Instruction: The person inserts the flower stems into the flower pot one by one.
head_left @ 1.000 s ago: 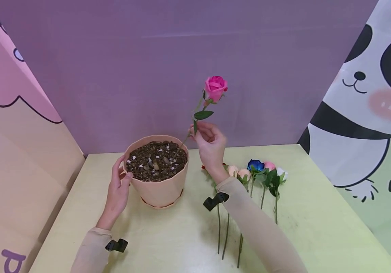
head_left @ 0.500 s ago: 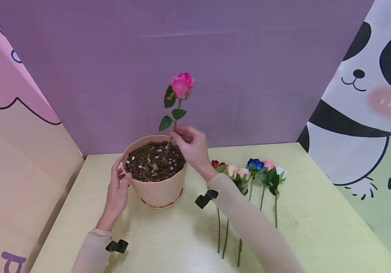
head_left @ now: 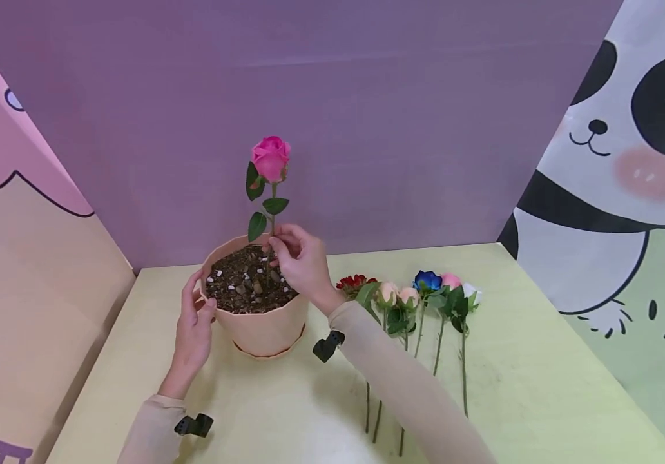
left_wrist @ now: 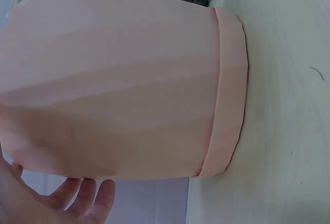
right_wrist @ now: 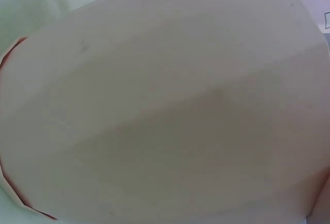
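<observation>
In the head view, a pink rose (head_left: 271, 159) with green leaves stands nearly upright over the flowerpot (head_left: 263, 328). My right hand (head_left: 305, 265) pinches its stem low down, just above the dark soil (head_left: 240, 287); the stem's lower end is hard to make out behind the fingers. The peach pot sits in a matching saucer. My left hand (head_left: 192, 328) holds the pot's left side, thumb by the front rim. In the left wrist view, the fingers (left_wrist: 105, 195) of that hand curve along the pot wall (left_wrist: 113, 85). The pot (right_wrist: 170, 105) fills most of the right wrist view.
Several artificial flowers lie right of the pot on the pale table (head_left: 530, 361): a red flower (head_left: 356, 283), peach roses (head_left: 387, 294), a blue rose (head_left: 427, 281), a pink one (head_left: 451, 281) and a white one (head_left: 472, 293). A purple backdrop (head_left: 332, 116) closes the rear.
My right hand has moved left with the pink rose, from beyond the pot's right rim to above the soil. The rose has turned from leaning right to nearly upright. My left hand stays on the pot.
</observation>
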`<state>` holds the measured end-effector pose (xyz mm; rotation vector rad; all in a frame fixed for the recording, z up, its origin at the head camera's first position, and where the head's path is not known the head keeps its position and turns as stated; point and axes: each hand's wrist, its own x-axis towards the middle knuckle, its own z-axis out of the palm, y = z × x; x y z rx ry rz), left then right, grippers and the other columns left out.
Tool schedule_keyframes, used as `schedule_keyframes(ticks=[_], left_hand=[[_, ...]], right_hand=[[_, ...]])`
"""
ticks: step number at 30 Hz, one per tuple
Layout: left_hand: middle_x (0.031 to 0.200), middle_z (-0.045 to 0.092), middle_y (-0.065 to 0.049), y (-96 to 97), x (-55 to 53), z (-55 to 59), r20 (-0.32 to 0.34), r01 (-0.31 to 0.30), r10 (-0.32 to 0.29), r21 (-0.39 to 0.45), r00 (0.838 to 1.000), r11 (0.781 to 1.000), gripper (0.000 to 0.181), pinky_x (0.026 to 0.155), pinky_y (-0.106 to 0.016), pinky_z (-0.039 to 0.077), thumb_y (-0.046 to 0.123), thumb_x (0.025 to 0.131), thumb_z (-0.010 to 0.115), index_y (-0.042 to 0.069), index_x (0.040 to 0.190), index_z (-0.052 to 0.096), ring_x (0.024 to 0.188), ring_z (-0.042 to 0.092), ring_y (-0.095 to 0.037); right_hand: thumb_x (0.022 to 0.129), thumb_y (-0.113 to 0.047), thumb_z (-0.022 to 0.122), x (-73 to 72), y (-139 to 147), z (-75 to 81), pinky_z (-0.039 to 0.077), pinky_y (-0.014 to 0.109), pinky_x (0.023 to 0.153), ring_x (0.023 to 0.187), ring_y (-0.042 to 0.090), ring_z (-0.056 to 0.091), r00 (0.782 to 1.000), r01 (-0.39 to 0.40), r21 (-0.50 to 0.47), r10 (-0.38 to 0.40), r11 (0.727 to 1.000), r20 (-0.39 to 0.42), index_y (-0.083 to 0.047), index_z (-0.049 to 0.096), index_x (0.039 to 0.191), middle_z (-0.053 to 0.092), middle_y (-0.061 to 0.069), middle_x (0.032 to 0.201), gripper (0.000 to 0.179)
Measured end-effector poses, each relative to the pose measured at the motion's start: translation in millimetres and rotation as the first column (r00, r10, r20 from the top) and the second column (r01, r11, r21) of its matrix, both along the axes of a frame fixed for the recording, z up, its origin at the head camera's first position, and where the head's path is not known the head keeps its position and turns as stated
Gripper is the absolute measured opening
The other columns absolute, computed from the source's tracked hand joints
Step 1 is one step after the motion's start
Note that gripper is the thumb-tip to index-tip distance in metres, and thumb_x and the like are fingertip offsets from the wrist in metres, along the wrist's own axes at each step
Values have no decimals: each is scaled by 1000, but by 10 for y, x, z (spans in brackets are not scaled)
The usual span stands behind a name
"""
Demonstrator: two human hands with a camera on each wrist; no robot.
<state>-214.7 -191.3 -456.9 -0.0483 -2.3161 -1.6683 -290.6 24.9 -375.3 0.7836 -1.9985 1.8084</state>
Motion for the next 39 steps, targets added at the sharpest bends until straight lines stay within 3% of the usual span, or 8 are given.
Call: schedule_keyframes(ticks=[3, 6, 10, 13, 18, 23, 29, 39], left_hand=[[158, 39, -27, -15, 32, -10, -14, -17, 17, -11, 1000, 1000, 61, 102, -35, 48, 23, 113, 36, 28, 171, 18, 133, 50, -36], [157, 40, -27, -23, 44, -10, -29, -16, 16, -17, 999, 1000, 61, 96, -22, 45, 23, 112, 36, 28, 170, 19, 132, 50, -35], [156, 41, -27, -24, 57, -9, -31, -13, 13, -15, 999, 1000, 61, 96, -24, 45, 24, 111, 35, 28, 170, 19, 132, 51, -35], [154, 42, -27, -18, 64, -10, -36, -17, 16, -9, 999, 1000, 61, 95, -25, 46, 24, 111, 35, 27, 170, 19, 130, 52, -34], [151, 45, -26, -4, 58, -25, -47, -22, 22, 9, 999, 1000, 61, 93, -22, 47, 23, 111, 35, 26, 171, 19, 126, 53, -31], [151, 44, -26, 8, 57, -42, -29, -17, 17, 9, 999, 1000, 62, 99, -34, 50, 24, 111, 34, 26, 171, 18, 127, 53, -31], [150, 46, -26, 21, 44, -56, -46, -26, 26, 10, 999, 1000, 61, 94, -22, 49, 23, 111, 36, 25, 170, 20, 127, 54, -33], [150, 46, -26, 26, 20, -44, -52, -25, 26, 14, 998, 1000, 61, 91, -16, 46, 23, 112, 36, 25, 171, 19, 127, 54, -32]], right_hand=[[106, -4, 60, 32, -33, 3, 64, 53, 74, 94, 42, 77, 1000, -17, 66, 15, 998, 27, 5, 66, 118, 79, 24, 104, 15], [107, -5, 60, 55, -52, 14, 64, 41, 69, 94, 34, 78, 1000, -1, 138, -3, 990, 29, 2, 66, 119, 80, 19, 103, 16], [107, -4, 59, 65, -70, 38, 55, 21, 67, 94, 26, 79, 999, 31, 211, -34, 977, 8, 1, 68, 119, 81, 14, 101, 15], [107, -4, 58, 56, -81, 61, 50, 16, 67, 92, 29, 78, 999, 40, 251, -37, 967, -16, 1, 68, 118, 80, 14, 99, 16], [108, -5, 58, 39, -69, 62, 47, 18, 66, 90, 32, 77, 999, 31, 279, -24, 960, -27, 1, 67, 119, 80, 14, 99, 16], [107, -6, 60, 36, -35, -2, 57, 23, 65, 95, 33, 77, 1000, 1, 230, -3, 973, 11, 0, 67, 123, 81, 15, 107, 18], [104, -18, 70, 39, -22, -55, 61, 32, 77, 96, 28, 77, 997, 77, 198, -69, 977, -45, -7, 73, 122, 80, 10, 113, 22], [100, -19, 76, 51, 27, -124, 59, 29, 79, 102, 21, 75, 990, 137, 123, -132, 983, -50, -11, 74, 122, 80, 6, 115, 24]])
